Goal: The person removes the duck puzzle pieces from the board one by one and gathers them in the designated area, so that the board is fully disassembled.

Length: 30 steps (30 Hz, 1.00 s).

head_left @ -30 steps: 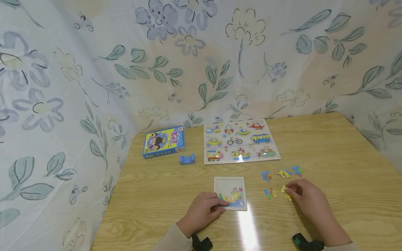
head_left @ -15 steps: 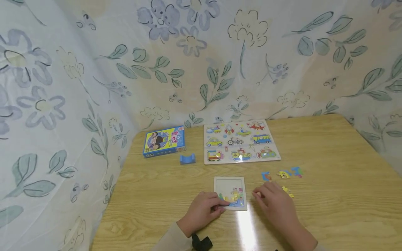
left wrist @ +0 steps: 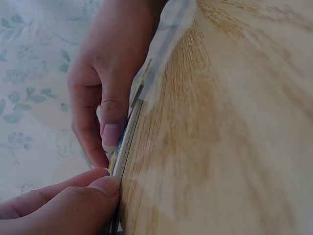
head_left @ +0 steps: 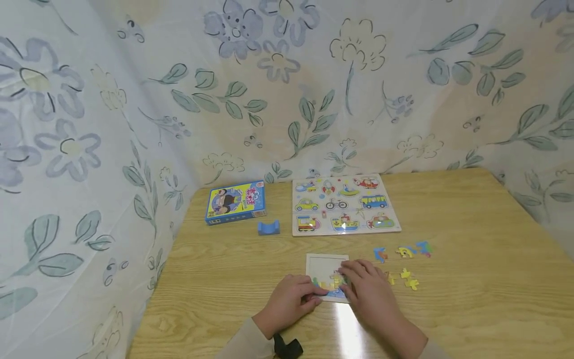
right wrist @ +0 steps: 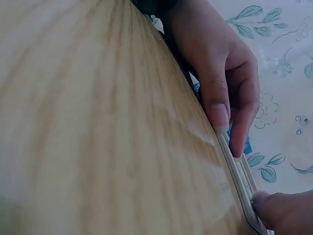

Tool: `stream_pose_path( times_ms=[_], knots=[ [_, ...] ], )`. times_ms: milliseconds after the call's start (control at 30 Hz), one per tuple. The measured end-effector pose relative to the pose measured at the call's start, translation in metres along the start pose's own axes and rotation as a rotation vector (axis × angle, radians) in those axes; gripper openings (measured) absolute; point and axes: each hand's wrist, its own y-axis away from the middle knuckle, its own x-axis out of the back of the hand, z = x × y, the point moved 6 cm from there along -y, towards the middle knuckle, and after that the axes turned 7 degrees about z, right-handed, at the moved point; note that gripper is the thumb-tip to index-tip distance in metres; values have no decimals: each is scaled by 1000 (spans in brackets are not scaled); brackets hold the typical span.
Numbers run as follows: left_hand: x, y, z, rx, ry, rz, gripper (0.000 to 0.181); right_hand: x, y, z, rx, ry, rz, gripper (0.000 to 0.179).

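A small wooden jigsaw tray (head_left: pixel 323 265) lies on the table, with colourful pieces along its lower and right parts. My left hand (head_left: pixel 289 301) holds its front left corner, index finger over the pieces and thumb at the front edge. In the right wrist view, that left hand (right wrist: pixel 220 83) has its thumb right at the tray's rim. My right hand (head_left: pixel 372 296) rests over the tray's right side, fingers and thumb spread and touching it. Up close in the left wrist view, the right hand (left wrist: pixel 110 83) hides the pieces beneath it.
Loose jigsaw pieces lie right of the tray: yellow ones (head_left: pixel 410 283), an orange-and-blue one (head_left: pixel 380 254) and several others. Behind stand a vehicle puzzle board (head_left: pixel 345 204), a blue holder (head_left: pixel 268 228) and a boxed game (head_left: pixel 235 202). A floral cloth (head_left: pixel 269 99) hangs beyond the table.
My right hand has moved left from the loose yellow pieces onto the tray's right side, and its fingers have spread. The left hand has stayed at the tray's front corner.
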Motion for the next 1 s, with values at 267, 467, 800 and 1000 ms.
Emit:
stream_pose_path(
  times_ms=[267, 467, 800, 1000],
  knots=[
    [1, 2, -2, 21, 19, -5, 18, 1, -4, -1, -34, -74, 47, 30],
    [0, 3, -2, 25, 14, -7, 18, 5, -4, 0, -45, -105, 104, 32],
    [-1, 3, 0, 12, 15, 1, 19, 2, 1, 4, -178, -243, 72, 24],
    [-1, 2, 0, 5, 20, 10, 19, 0, 2, 7, -185, -302, 64, 24]
  ],
)
